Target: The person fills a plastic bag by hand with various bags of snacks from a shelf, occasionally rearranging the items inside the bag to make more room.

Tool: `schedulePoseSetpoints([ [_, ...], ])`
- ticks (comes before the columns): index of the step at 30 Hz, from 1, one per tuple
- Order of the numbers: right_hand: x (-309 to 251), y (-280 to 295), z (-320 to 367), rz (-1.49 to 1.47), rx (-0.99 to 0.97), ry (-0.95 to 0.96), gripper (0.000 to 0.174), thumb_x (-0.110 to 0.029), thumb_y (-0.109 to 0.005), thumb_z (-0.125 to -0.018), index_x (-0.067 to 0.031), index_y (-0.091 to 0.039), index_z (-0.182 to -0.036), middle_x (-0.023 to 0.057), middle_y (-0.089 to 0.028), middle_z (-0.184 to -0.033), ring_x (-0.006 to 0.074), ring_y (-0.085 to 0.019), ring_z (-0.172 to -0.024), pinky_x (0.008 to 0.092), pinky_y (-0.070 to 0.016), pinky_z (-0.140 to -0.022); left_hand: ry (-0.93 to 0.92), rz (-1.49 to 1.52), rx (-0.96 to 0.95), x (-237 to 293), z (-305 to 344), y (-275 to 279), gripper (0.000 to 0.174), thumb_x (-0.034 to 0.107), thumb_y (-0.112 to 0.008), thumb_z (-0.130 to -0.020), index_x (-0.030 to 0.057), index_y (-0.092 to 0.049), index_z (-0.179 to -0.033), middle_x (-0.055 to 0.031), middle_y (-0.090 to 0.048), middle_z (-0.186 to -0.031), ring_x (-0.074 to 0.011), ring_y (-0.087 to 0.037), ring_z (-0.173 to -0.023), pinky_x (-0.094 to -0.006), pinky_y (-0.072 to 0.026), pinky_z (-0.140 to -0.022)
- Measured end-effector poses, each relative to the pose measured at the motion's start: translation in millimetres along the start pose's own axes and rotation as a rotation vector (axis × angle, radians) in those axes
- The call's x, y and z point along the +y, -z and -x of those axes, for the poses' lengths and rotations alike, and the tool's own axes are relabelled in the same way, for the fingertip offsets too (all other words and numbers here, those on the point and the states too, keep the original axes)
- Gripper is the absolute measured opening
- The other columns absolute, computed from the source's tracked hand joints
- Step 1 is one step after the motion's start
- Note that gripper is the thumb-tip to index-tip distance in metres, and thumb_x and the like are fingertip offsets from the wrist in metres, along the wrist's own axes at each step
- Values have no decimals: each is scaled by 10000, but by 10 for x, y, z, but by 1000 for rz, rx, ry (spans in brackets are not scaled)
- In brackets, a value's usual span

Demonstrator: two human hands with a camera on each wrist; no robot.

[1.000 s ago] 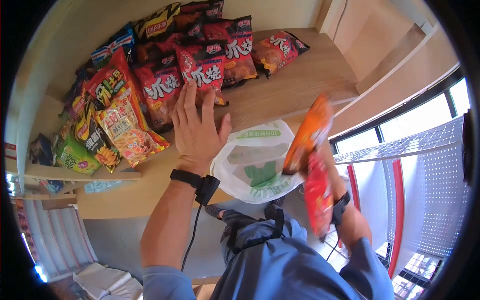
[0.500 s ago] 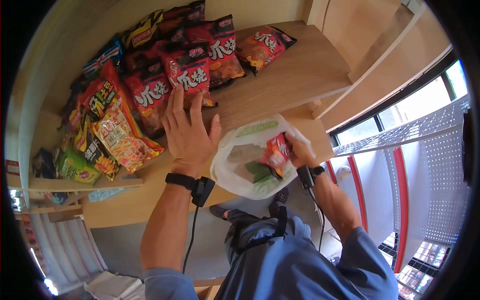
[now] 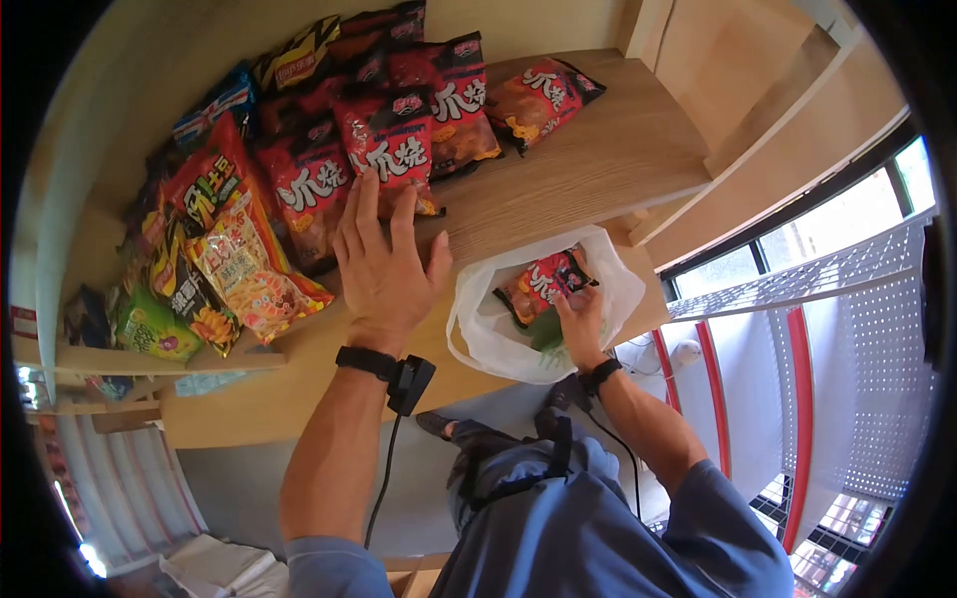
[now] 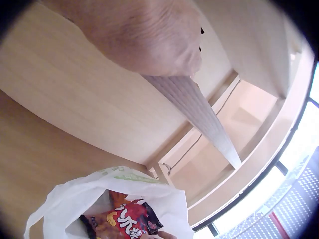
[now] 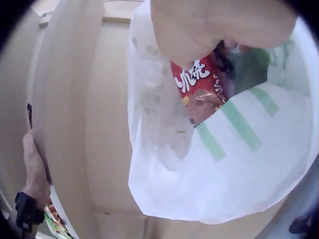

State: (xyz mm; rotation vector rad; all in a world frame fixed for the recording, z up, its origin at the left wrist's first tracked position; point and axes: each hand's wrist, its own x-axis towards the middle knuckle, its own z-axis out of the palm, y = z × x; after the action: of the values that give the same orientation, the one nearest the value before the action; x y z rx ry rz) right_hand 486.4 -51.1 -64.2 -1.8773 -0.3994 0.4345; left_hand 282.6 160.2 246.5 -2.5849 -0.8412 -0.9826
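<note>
My left hand [image 3: 387,271] lies with straight fingers at the shelf's front, fingertips against the lower part of a red snack bag [image 3: 387,135] in the front row. Lower down, my right hand [image 3: 582,331] reaches into the mouth of a white plastic bag [image 3: 620,284]. Its thumb and fingers grip the edge of a red and black snack bag [image 3: 543,283] inside. The same snack bag [image 4: 127,221] shows in the left wrist view, with an orange-red packet part behind it. In the right wrist view, my hand hides its upper end.
More red snack bags [image 3: 304,189] stand on the wooden shelf [image 3: 598,149], and one [image 3: 543,100] lies apart at right. Yellow, green and black packets [image 3: 159,324] crowd the left end. A wooden ledge [image 3: 399,399] runs below. White perforated racks [image 3: 837,379] stand at right.
My right hand has brought red and orange snack packets from the right side into the plastic bag. The plastic bag has shifted slightly right. My left hand keeps its place against the shelf packet.
</note>
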Motion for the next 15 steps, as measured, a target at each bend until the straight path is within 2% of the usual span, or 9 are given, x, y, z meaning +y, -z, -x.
schedulePoseSetpoints([
  [1,68,-42,-74,-69,-20,-37,780,-340,-874,-926,9,-448,-1479,138,-666,-1215,192,-692,-905,324,-567,-770,-9,3,4,6,0,3,655,331,-762,-914,108,-534,-1486,-269,-380,-1642,-476,-433,-1467,-599,-403,-1138],
  [2,-75,-46,-85,-75,-12,-35,780,-340,-874,-926,9,-448,-1479,138,-666,-1215,192,-692,-905,324,-567,-770,4,16,-15,7,2,11,689,321,-767,-913,115,-502,-1515,-259,-364,-1657,-459,-410,-1491,-610,-362,-1179],
  [4,-537,-43,-11,-301,-71,-204,531,-323,-871,-937,-10,-614,-1281,88,-722,-1021,175,-698,-773,321,-531,-638,13,28,-28,6,4,24,725,311,-772,-911,121,-470,-1543,-248,-349,-1671,-443,-387,-1515,-621,-321,-1219],
  [5,-578,-58,5,-305,-67,-200,531,-323,-871,-937,-10,-614,-1281,88,-722,-1021,175,-698,-773,321,-531,-638,16,26,-37,9,4,25,724,310,-772,-911,121,-471,-1541,-252,-349,-1670,-446,-389,-1512,-633,-316,-1220],
  [7,-662,-67,52,-75,-237,-400,364,-354,-868,-939,-32,-738,-1049,48,-743,-910,166,-700,-679,317,-472,-530,17,24,-36,17,-5,31,722,310,-773,-910,120,-472,-1539,-255,-350,-1668,-449,-392,-1510,-645,-310,-1221],
  [8,-665,-94,96,-79,-232,-393,364,-354,-868,-939,-32,-738,-1049,48,-743,-910,166,-700,-679,317,-472,-530,17,18,-38,20,-8,37,723,309,-774,-908,118,-472,-1537,-256,-351,-1667,-451,-394,-1508,-658,-302,-1223],
  [10,-627,-166,199,-196,-247,-471,352,-405,-862,-938,-73,-771,-865,14,-760,-851,159,-704,-641,327,-443,-491,17,10,-38,25,-4,49,724,309,-776,-907,115,-472,-1535,-256,-352,-1666,-453,-397,-1506,-670,-294,-1224],
  [11,-695,-151,221,-130,-283,-528,331,-425,-838,-955,-99,-796,-990,11,-788,-931,147,-722,-698,326,-451,-524,17,12,-40,27,-6,53,725,309,-776,-907,110,-472,-1534,-257,-353,-1666,-455,-398,-1505,-676,-286,-1228],
  [15,-809,-247,207,-114,-330,-673,305,-407,-831,-961,-123,-797,-1066,6,-793,-962,135,-717,-734,335,-475,-583,15,16,-35,25,-6,54,729,306,-780,-906,101,-471,-1534,-255,-352,-1668,-456,-395,-1508,-665,-299,-1220],
])
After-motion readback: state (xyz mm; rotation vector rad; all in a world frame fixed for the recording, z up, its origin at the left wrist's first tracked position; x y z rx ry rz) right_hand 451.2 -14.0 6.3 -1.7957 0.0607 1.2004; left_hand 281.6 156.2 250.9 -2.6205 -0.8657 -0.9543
